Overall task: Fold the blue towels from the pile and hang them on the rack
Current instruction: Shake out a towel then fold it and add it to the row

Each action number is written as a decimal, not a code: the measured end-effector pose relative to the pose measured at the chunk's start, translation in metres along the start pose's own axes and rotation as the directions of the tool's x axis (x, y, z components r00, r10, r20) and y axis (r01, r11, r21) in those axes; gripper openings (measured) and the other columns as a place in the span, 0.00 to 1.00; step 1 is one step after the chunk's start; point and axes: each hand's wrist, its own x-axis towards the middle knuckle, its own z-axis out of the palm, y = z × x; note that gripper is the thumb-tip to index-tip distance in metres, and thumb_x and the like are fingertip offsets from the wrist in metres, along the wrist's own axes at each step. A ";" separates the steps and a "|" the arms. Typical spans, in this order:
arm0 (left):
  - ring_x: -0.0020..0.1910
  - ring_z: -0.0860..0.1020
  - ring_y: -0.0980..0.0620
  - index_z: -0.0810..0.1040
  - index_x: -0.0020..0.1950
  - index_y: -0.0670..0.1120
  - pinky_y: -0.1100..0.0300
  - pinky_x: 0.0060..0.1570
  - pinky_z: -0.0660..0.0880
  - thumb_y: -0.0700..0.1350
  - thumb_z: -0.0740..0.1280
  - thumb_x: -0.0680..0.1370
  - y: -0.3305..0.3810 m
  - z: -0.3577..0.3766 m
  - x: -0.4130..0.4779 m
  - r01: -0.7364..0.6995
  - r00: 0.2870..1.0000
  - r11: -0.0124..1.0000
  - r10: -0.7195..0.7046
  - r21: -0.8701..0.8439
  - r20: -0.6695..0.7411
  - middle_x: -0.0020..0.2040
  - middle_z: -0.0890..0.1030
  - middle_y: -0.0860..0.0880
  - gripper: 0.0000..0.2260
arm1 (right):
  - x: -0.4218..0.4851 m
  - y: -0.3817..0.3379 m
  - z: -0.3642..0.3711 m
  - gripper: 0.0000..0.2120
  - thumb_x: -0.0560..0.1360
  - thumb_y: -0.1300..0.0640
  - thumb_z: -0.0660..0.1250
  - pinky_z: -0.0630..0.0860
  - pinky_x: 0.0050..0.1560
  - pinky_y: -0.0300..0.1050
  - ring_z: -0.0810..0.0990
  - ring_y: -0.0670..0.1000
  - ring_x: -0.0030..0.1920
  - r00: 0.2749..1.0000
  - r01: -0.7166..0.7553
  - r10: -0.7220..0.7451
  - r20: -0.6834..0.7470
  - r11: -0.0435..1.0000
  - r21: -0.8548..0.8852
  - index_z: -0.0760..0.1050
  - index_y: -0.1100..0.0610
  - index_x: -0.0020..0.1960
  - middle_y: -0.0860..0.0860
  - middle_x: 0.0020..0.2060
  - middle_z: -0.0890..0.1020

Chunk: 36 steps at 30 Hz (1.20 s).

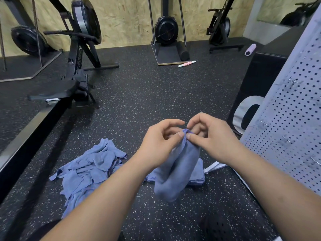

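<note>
A blue towel (177, 171) hangs doubled in front of me, its top edge pinched between both hands. My left hand (159, 141) pinches the top corner with thumb and fingers from the left. My right hand (210, 136) pinches the same bunched edge from the right, thumb against the cloth. A loose pile of blue towels (90, 167) lies crumpled on the speckled floor at the lower left. Under the hanging towel a flat stack of folded blue towels (198, 176) rests on the floor. The pale perforated rack panel (291, 119) with small metal hooks stands at the right.
A rowing machine (76, 54) and its long rail (26, 136) run along the left. More black fan machines (165, 30) stand by the plywood wall. A black box (260, 75) sits behind the rack. A pink roller stick (186, 64) lies on the floor.
</note>
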 end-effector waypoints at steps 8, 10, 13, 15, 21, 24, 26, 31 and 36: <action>0.48 0.85 0.49 0.84 0.60 0.46 0.59 0.52 0.79 0.35 0.73 0.80 -0.002 -0.001 0.000 -0.093 0.995 0.991 0.096 0.094 -0.031 0.49 0.88 0.48 0.10 | 0.002 0.008 -0.006 0.07 0.77 0.52 0.78 0.78 0.42 0.48 0.79 0.46 0.35 0.984 -0.089 0.089 0.157 0.996 -0.005 0.84 0.46 0.53 0.50 0.38 0.86; 0.49 0.85 0.50 0.85 0.57 0.49 0.62 0.50 0.78 0.37 0.74 0.80 -0.003 -0.004 0.002 -0.085 0.992 0.984 0.099 0.158 -0.079 0.48 0.88 0.51 0.09 | 0.002 0.011 -0.009 0.02 0.78 0.53 0.77 0.77 0.44 0.50 0.78 0.47 0.36 0.977 -0.131 0.119 0.178 0.990 0.059 0.85 0.49 0.50 0.54 0.40 0.86; 0.48 0.86 0.51 0.86 0.56 0.52 0.58 0.46 0.82 0.39 0.76 0.79 -0.003 -0.009 0.004 -0.009 0.996 0.981 0.027 0.192 -0.089 0.46 0.88 0.53 0.09 | 0.002 0.013 -0.009 0.02 0.78 0.54 0.76 0.77 0.42 0.51 0.77 0.47 0.35 0.985 -0.118 0.111 0.128 0.992 0.049 0.84 0.50 0.47 0.54 0.38 0.85; 0.43 0.84 0.58 0.87 0.55 0.53 0.60 0.43 0.81 0.43 0.77 0.79 -0.005 -0.011 0.005 0.021 0.998 0.961 -0.005 0.277 -0.059 0.43 0.87 0.57 0.08 | 0.000 0.014 -0.006 0.03 0.78 0.52 0.76 0.77 0.40 0.48 0.77 0.46 0.34 0.987 -0.081 0.081 0.142 0.997 -0.006 0.84 0.49 0.47 0.50 0.36 0.85; 0.31 0.75 0.62 0.87 0.46 0.55 0.67 0.32 0.72 0.46 0.78 0.78 -0.001 -0.021 0.008 0.013 0.994 0.902 0.037 0.432 -0.105 0.36 0.84 0.56 0.03 | -0.001 0.017 -0.010 0.09 0.78 0.54 0.77 0.76 0.39 0.41 0.78 0.44 0.33 0.987 -0.053 0.061 0.151 0.997 -0.056 0.81 0.46 0.55 0.45 0.37 0.85; 0.33 0.78 0.59 0.87 0.44 0.55 0.62 0.37 0.74 0.47 0.78 0.77 0.001 -0.036 0.013 0.043 0.965 0.915 0.066 0.402 -0.253 0.36 0.85 0.55 0.03 | 0.000 0.026 -0.025 0.09 0.78 0.54 0.77 0.78 0.43 0.42 0.83 0.47 0.37 0.980 -0.087 0.105 0.171 0.990 -0.112 0.81 0.45 0.56 0.43 0.38 0.86; 0.34 0.79 0.59 0.87 0.44 0.53 0.61 0.38 0.75 0.47 0.78 0.77 0.002 -0.048 0.016 0.053 0.931 0.923 0.093 0.381 -0.353 0.36 0.86 0.55 0.03 | 0.000 0.036 -0.033 0.06 0.78 0.51 0.76 0.80 0.48 0.47 0.84 0.48 0.41 0.983 -0.097 0.130 0.129 0.967 -0.234 0.81 0.43 0.52 0.40 0.39 0.86; 0.34 0.80 0.60 0.87 0.44 0.53 0.61 0.39 0.75 0.48 0.79 0.76 -0.001 -0.083 0.019 0.105 0.825 0.925 0.125 0.366 -0.552 0.36 0.85 0.55 0.03 | -0.003 0.060 -0.052 0.05 0.77 0.44 0.75 0.78 0.49 0.52 0.79 0.48 0.47 0.986 -0.164 0.122 -0.115 0.850 -0.501 0.80 0.38 0.45 0.42 0.39 0.82; 0.38 0.82 0.59 0.86 0.44 0.52 0.59 0.43 0.78 0.47 0.78 0.77 -0.006 -0.088 0.017 0.144 0.822 0.896 0.128 0.419 -0.555 0.38 0.86 0.56 0.04 | -0.003 0.058 -0.056 0.03 0.76 0.48 0.76 0.73 0.51 0.51 0.74 0.53 0.54 0.976 -0.077 -0.076 -0.203 0.754 -0.652 0.84 0.44 0.46 0.42 0.43 0.82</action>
